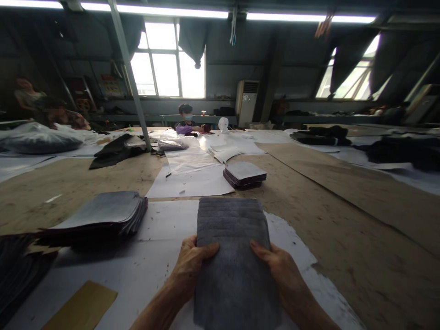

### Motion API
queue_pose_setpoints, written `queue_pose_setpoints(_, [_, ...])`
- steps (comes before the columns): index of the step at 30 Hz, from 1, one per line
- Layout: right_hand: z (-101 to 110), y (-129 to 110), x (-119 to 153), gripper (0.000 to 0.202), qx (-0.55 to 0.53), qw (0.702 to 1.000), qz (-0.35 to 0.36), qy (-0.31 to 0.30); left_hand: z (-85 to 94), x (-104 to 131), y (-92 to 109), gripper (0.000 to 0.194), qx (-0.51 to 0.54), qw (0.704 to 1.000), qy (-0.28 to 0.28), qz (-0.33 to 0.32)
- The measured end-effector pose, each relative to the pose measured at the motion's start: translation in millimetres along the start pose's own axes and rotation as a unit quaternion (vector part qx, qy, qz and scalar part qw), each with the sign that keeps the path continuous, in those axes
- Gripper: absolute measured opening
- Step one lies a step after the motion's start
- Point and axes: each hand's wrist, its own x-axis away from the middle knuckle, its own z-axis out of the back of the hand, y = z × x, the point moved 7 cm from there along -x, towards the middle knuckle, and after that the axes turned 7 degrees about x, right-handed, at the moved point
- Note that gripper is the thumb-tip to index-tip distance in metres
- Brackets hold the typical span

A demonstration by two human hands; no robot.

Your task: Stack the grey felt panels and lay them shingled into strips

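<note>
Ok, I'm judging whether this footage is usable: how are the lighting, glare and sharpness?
Head view, background: left window blown out to white, ceiling tubes glaring, far wall in deep shadow. Head view, foreground: the grey stack between left hand and right hand looks softer toward its bottom, its upper layer edges clearer.

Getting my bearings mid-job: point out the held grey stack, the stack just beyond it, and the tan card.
Held grey stack (235,268): head view, middle of its broad face.
Stack beyond (244,171): head view, on its top sheet.
Tan card (82,307): head view, middle of its upper surface.
</note>
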Motion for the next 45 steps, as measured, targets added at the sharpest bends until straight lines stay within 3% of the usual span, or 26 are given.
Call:
queue_pose_setpoints(4, [5.4,-4.9,2.7,0.043,0.081,0.995,0.021,0.057,-1.7,1.7,-4.0,0.036,0.015,0.999,0.006,0.031])
queue_pose_setpoints(8, [16.2,-27.2,12.3,0.035,0.199,0.957,0.145,0.154,-1.8,4.4,6.8,0.033,-0.010,1.000,0.010,-0.021])
queue_pose_setpoints(10, [15.1,-22.5,9.8,0.031,0.180,0.968,0.120,0.125,2.8,4.4,12.0,0.032,-0.034,0.998,0.028,-0.049])
queue_pose_setpoints(14, [-0.3,-0.7,4.6,0.027,0.029,1.000,-0.011,0.000,17.2,3.8,4.8,0.029,-0.041,0.997,0.068,0.002])
queue_pose_setpoints(17, [-7.7,-1.7,4.2,0.034,-0.045,0.999,0.009,-0.027,19.3,6.3,5.0,0.033,-0.011,0.999,0.043,0.003])
queue_pose_setpoints(22, [-9.9,3.8,3.3,0.035,-0.041,0.999,0.026,-0.017,23.7,9.6,8.3,0.036,-0.001,0.999,0.047,-0.002])
queue_pose_setpoints(24, [-3.9,-4.0,7.3,0.029,0.026,0.994,0.099,0.029,21.3,8.7,8.1,0.033,0.004,0.999,0.034,0.004])
queue_pose_setpoints(25, [-1.5,-14.0,12.3,0.026,0.073,0.981,0.173,0.055,19.9,8.0,7.4,0.030,0.009,1.000,0.028,0.010])
queue_pose_setpoints(27, [-3.1,-36.0,28.1,0.021,0.149,0.926,0.337,0.082,17.4,7.2,4.0,0.023,0.021,0.999,0.021,0.032])
queue_pose_setpoints(28, [-5.3,-42.2,33.9,0.020,0.167,0.905,0.383,0.084,16.3,7.3,2.5,0.022,0.019,0.999,0.016,0.041])
queue_pose_setpoints(29, [-7.2,-44.0,34.8,0.022,0.171,0.903,0.386,0.078,16.6,7.9,2.9,0.021,0.003,0.999,0.019,0.036])
queue_pose_setpoints(30, [-8.5,-41.5,31.0,0.024,0.161,0.921,0.349,0.066,18.5,9.0,6.4,0.020,-0.032,0.999,0.031,0.008])
queue_pose_setpoints(32, [-14.3,-25.3,19.3,0.032,0.106,0.973,0.205,0.016,20.4,15.2,23.2,0.020,-0.147,0.981,0.056,-0.117])
queue_pose_setpoints(34, [-23.6,-9.2,15.3,0.038,0.052,0.994,0.095,-0.034,14.0,27.9,41.2,0.029,-0.261,0.926,0.063,-0.266])
queue_pose_setpoints(36, [-21.5,-8.3,17.2,0.036,0.070,0.991,0.113,0.005,7.4,34.1,44.9,0.036,-0.310,0.897,0.051,-0.312])
queue_pose_setpoints(37, [-16.8,-12.0,20.0,0.030,0.099,0.982,0.152,0.047,7.6,31.8,42.0,0.034,-0.299,0.909,0.048,-0.286])
queue_pose_setpoints(39, [-10.7,-24.0,28.8,0.020,0.150,0.949,0.258,0.106,12.1,21.7,28.3,0.020,-0.212,0.962,0.045,-0.163])
queue_pose_setpoints(41, [-10.1,-33.2,35.2,0.019,0.168,0.921,0.333,0.112,12.3,14.4,11.1,0.018,-0.093,0.995,0.021,-0.028])
queue_pose_setpoints(42, [-10.2,-34.4,34.6,0.021,0.165,0.921,0.335,0.106,11.9,13.1,6.2,0.020,-0.057,0.998,0.014,0.012])
queue_pose_setpoints(43, [-10.7,-33.1,31.5,0.022,0.155,0.932,0.314,0.095,13.3,12.8,5.9,0.021,-0.057,0.998,0.018,0.018])
queue_pose_setpoints(45, [-15.9,-19.3,20.4,0.028,0.098,0.975,0.196,0.041,18.6,15.6,19.7,0.020,-0.149,0.985,0.050,-0.077])
